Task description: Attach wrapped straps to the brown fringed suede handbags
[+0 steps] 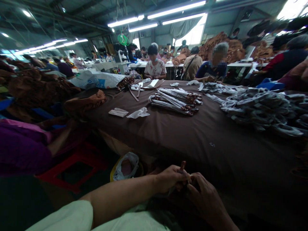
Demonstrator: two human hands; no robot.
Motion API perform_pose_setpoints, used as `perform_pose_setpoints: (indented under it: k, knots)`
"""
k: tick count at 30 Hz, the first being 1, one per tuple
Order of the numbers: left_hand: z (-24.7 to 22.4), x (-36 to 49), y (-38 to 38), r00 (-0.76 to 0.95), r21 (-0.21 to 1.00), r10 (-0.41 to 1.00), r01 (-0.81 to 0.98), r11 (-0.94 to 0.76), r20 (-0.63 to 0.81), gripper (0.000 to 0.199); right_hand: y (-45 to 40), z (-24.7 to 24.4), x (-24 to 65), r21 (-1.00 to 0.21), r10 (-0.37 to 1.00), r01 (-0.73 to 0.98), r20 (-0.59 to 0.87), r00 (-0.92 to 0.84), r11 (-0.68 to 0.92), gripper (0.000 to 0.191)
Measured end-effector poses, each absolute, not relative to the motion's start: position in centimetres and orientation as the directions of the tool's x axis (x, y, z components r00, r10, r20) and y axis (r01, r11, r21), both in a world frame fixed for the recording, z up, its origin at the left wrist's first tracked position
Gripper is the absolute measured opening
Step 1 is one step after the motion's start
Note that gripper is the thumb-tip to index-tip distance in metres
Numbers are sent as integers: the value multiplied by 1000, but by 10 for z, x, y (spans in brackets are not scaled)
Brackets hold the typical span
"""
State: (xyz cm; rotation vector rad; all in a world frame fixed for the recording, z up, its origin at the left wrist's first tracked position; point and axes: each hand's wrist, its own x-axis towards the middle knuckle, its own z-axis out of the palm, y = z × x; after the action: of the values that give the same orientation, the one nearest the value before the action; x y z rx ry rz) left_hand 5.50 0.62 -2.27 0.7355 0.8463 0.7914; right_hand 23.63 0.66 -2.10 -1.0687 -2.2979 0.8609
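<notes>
Near the bottom centre my left hand (172, 178) is closed round a brown strap (183, 165), whose end sticks up above the thumb. My right hand (204, 192) meets it from the right, its fingers bent and pinched at a small pale bit between the hands; what exactly it grips is too small to make out. Both hands are just in front of the edge of the table with the dark brown cloth (168, 138). Farther back on the cloth lies a bundle of wrapped straps (175, 100).
Wrapped straps are heaped (262, 107) at the right. White scraps (139, 113) and a brown cloth piece (86, 102) lie at the left. Below the table edge are a lined bin (126, 166) and a red stool (72, 166), beside a person in purple. Other people sit across the table.
</notes>
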Motion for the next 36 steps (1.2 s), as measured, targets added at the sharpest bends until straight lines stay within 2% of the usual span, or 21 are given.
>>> perform_pose_setpoints:
  k: [8,12,15,17,19,22,26,28,32,36]
  knots:
    - [-14,54,11,392,807,838,-304,507,-379,45,13,-24,229,-826,907,508,9,-422,245,22]
    - [-17,61,9,320,816,872,-338,469,-369,42,15,-26,228,-848,904,497,-53,-424,183,26]
    - [-22,64,13,280,828,896,-360,430,-345,39,19,-26,232,-834,872,502,-55,-487,228,26]
    - [-21,62,19,304,809,867,-333,485,-395,37,21,-25,235,-808,863,529,-53,-503,258,32]
    - [-15,57,28,416,725,748,-251,641,-517,36,22,-22,237,-779,858,560,-55,-511,283,35]
    - [-5,49,43,565,566,510,-91,820,-648,34,20,-17,235,-743,835,556,7,-550,372,27]
    - [-1,45,50,573,520,469,-85,850,-672,34,18,-20,232,-648,801,535,206,-562,542,22]
    - [-2,45,48,570,558,495,-74,826,-656,37,18,-23,232,-592,778,540,265,-570,598,21]
    - [-4,46,41,458,775,688,3,632,-563,51,17,-25,237,-535,764,566,284,-579,628,19]
    - [-1,44,37,450,842,743,38,538,-495,61,19,-21,242,-547,788,592,236,-569,592,17]
